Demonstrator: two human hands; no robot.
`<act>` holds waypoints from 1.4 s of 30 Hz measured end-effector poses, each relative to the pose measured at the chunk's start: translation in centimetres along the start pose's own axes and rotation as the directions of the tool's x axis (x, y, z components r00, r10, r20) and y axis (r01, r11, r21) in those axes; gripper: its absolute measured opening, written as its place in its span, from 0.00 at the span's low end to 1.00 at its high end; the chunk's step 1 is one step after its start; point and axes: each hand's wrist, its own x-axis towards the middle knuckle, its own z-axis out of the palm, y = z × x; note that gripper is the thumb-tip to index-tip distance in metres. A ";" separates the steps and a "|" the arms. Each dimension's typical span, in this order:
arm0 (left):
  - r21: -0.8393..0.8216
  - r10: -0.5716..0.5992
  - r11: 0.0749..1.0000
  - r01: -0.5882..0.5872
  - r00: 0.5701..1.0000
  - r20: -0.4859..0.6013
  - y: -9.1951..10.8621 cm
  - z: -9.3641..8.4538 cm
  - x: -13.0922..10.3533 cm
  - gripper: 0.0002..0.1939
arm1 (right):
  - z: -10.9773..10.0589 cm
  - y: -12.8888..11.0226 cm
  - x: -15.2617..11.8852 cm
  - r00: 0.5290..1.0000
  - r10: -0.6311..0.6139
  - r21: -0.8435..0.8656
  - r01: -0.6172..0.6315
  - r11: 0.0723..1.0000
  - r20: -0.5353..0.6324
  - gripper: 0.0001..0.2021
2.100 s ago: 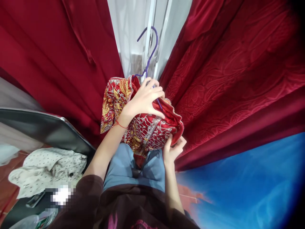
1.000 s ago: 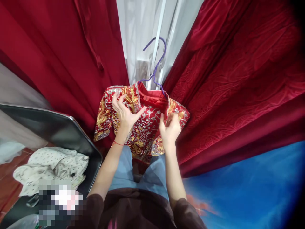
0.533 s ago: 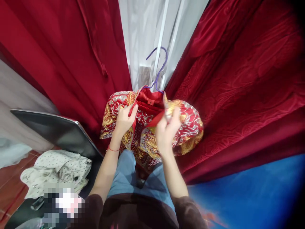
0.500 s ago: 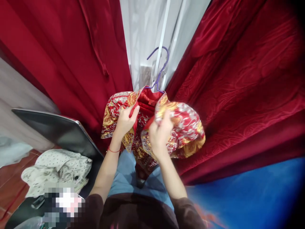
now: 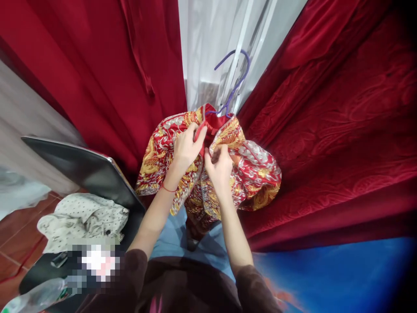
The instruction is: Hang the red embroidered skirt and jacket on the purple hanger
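Note:
A red jacket [image 5: 257, 169] with gold and silver embroidery hangs from a purple hanger [image 5: 246, 71], whose hook rises above the collar. My left hand [image 5: 188, 145] is closed on the jacket's left front edge, just under the collar, where the red lining shows. On the opposite front edge, my right hand [image 5: 220, 167] pinches the cloth between thumb and fingers. The two edges lie close together at the chest, with a narrow gap near the neck. Below my hands the lower part of the jacket falls in front of my legs.
Red curtains [image 5: 325, 143] hang on both sides, with white sheer cloth behind the hanger. At the left stands a black chair [image 5: 81, 167] holding a white dotted cloth [image 5: 87, 217]. A plastic bottle [image 5: 42, 295] lies at the lower left. Blue flooring [image 5: 342, 269] spreads at the lower right.
My hands have come closer together and higher, bringing the jacket's front edges toward each other. The jacket's opening is narrower. The view has shifted slightly.

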 end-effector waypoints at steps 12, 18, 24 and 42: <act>0.496 -0.275 0.856 0.150 0.942 0.190 -11.4 3.1 -11.1 0.10 | 2.5 5.1 -6.4 0.970 0.142 -0.611 0.008 0.792 0.197 0.14; 0.247 -0.091 0.964 -0.096 0.755 0.650 -8.8 -1.0 -7.9 0.07 | 0.3 1.5 -5.4 0.889 -0.088 -0.397 0.287 0.872 0.449 0.15; 0.125 0.191 0.971 -0.205 0.975 0.115 -8.1 -8.0 0.6 0.21 | -10.5 2.8 -2.0 0.881 -0.428 -0.479 0.293 0.827 -0.201 0.16; 0.237 -0.090 0.968 0.079 0.995 0.036 -7.9 -8.5 2.5 0.25 | -11.4 12.8 4.6 0.988 -0.025 -0.119 0.006 0.993 -0.154 0.27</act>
